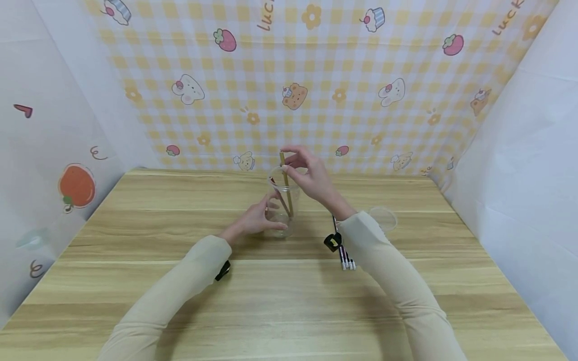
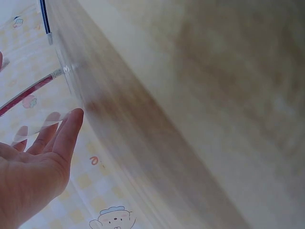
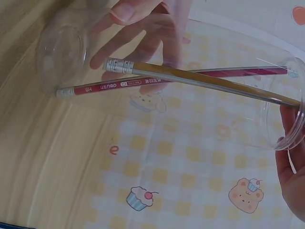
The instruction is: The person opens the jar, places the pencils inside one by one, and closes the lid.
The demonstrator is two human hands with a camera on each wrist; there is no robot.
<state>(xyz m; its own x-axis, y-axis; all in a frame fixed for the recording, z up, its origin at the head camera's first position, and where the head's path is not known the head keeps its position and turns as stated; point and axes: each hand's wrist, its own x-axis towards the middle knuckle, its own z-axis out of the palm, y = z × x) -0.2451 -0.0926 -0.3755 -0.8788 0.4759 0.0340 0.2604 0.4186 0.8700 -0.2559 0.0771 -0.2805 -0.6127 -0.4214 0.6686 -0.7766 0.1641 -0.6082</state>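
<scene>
Where the head view takes in a pale wood-grain desk [image 1: 280, 301], a tall clear plastic cup [image 1: 295, 198] stands upright, nearer the far edge than the bottom of view. Left hand [image 1: 259, 216] holds its lower part, thumb on the near side, fingers reaching behind. Right hand [image 1: 311, 178] above the rim, thumb and fingers pinching a slim gold-coloured pencil [image 1: 287, 190] near its top, lower length inside the cup. Slim red pencil [image 1: 282, 200] leans inside, unheld. Work looks part-way: one pencil in, second mostly in, and a bunch of dark pencils with pale ends [image 1: 345, 258] outside the cup, to its right, partly hidden by the cream right sleeve [image 1: 402, 281]; count uncertain. Thin clear round plastic lid [image 1: 385, 219] lies beyond the cuff, off the cup. Broad wood toward left and right edges leaves room sideways; yellow-and-white checked cloth [image 1: 316, 125] at the far edge probably limits reach beyond. Left wrist view: left fingers apart, tips close to the cup's base; one dark pencil at upper left. Right wrist view: both pencils eraser-end down; red reaches the base, gold appears short of it, so perhaps not fully lowered.
</scene>
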